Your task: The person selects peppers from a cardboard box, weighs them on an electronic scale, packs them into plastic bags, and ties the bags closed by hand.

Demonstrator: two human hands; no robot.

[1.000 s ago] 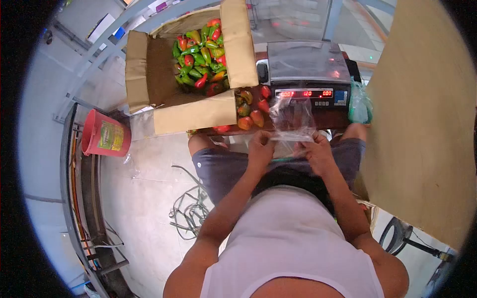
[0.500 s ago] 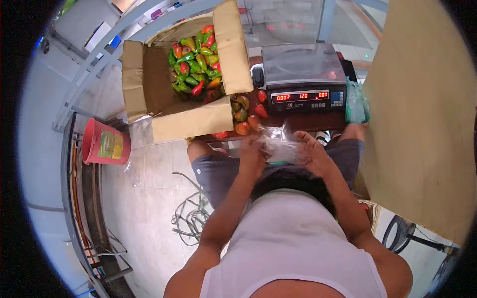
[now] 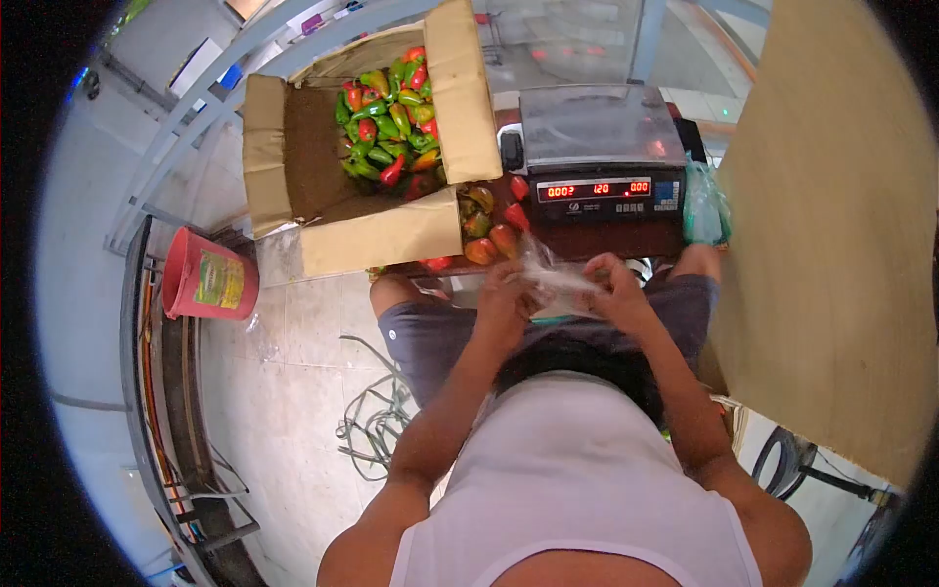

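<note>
A clear plastic bag [image 3: 558, 278] stretches between my two hands above my lap. My left hand [image 3: 506, 296] is closed on its left side, fingers pinched. At the bag's right side, my right hand [image 3: 618, 290] grips it with thumb and fingertips. Just beyond the hands, several loose peppers [image 3: 481, 225] lie on the dark red table [image 3: 606, 236]. A digital scale [image 3: 602, 147] with red lit figures stands behind them. To the left, an open cardboard box [image 3: 381, 235] holds many green and red peppers [image 3: 391, 122].
A red bucket [image 3: 207, 279] stands on the tiled floor at left. Tangled green strapping [image 3: 375, 421] lies near my left leg. Green plastic bags [image 3: 704, 203] hang beside the scale. A large tan board [image 3: 831, 215] rises on the right.
The clear bag has changed shape, now pulled flatter between my hands, with its upper part drooping left. Both hands have shifted slightly. The view has moved a little.
</note>
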